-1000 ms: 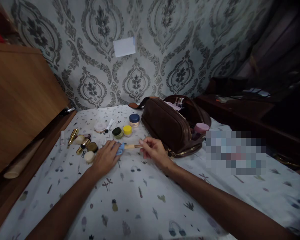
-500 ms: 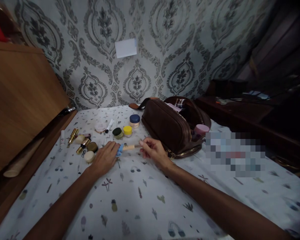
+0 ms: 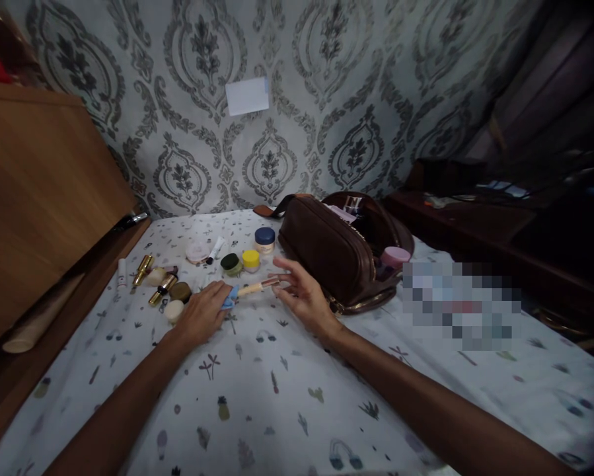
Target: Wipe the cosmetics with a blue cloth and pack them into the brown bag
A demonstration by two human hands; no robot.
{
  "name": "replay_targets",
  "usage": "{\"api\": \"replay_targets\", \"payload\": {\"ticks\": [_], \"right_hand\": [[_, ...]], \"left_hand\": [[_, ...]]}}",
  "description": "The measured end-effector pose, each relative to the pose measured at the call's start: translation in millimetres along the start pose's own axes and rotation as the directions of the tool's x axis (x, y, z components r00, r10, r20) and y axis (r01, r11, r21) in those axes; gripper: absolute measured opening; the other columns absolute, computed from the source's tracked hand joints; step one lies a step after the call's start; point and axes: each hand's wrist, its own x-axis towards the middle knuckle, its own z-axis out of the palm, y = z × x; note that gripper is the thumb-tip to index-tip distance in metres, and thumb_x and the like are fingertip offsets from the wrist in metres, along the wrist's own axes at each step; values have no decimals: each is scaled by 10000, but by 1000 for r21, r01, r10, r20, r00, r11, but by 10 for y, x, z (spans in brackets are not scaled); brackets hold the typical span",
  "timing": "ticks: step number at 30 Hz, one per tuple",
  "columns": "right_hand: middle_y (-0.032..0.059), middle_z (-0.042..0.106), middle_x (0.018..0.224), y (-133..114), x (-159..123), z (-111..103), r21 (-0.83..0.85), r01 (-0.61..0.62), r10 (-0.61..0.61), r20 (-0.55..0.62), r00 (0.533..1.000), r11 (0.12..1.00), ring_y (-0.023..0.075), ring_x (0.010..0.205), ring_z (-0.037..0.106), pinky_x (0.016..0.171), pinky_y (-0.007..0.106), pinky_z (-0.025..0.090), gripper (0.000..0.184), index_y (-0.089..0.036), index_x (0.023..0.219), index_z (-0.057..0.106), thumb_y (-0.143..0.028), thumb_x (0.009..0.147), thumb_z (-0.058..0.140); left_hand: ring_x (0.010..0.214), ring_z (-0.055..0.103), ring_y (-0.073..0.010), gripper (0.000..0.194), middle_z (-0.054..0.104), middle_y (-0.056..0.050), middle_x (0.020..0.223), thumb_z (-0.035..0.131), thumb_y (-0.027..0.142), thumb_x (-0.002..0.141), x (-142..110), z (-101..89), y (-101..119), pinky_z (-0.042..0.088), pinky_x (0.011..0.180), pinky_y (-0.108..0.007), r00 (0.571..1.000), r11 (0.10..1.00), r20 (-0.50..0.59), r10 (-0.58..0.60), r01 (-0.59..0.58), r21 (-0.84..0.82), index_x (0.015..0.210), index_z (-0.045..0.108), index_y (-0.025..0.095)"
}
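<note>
My left hand (image 3: 206,311) is closed around one end of a slim tube (image 3: 251,289), with a small blue cloth (image 3: 230,299) bunched at the grip. The tube looks like lip gloss, beige with a clear brownish far end, and points right, tilted slightly up. Beside that far end is my right hand (image 3: 304,297), its fingers spread apart; whether a fingertip touches the tube I cannot tell. A cream-lidded jar (image 3: 174,311) and a brown-lidded jar (image 3: 180,291) stand just left of my left hand. Beyond the tube are a yellow-lidded jar (image 3: 250,260) and a dark green-lidded jar (image 3: 231,264).
A dark brown leather bag (image 3: 326,248) lies unzipped at right, a pink-lidded jar (image 3: 396,257) at its mouth. Farther back is a blue-lidded jar (image 3: 264,239). Gold lipstick tubes (image 3: 142,271) lie at left, near a wooden cabinet (image 3: 43,178). A pixelated patch covers the cloth at right.
My right hand's fingers have opened away from the tube's far end, which they pinched before. The tube now tilts a little more upward, and my left hand has shifted slightly left with it.
</note>
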Motion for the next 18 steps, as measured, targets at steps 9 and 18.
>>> {"api": "replay_targets", "payload": {"ticks": [9,18], "right_hand": [[69,682,974,-43,-37,116,216,-227,149,326,934,950,194,888,634,758,319,547,456,-166,1001,709,-567,784,701],[40,677,824,-176,-50,91,229,-315,239,306,922,921,179,788,643,757,310,521,464,-177,852,645,-632,769,685]], "left_hand": [[683,496,-150,316,539,9,732,439,451,951,8,-86,500,425,671,-267,995,729,14,-94,78,-680,825,541,180],[688,467,-136,341,487,21,722,528,493,909,33,-96,481,413,673,-245,980,579,38,-195,147,-802,765,521,184]]}}
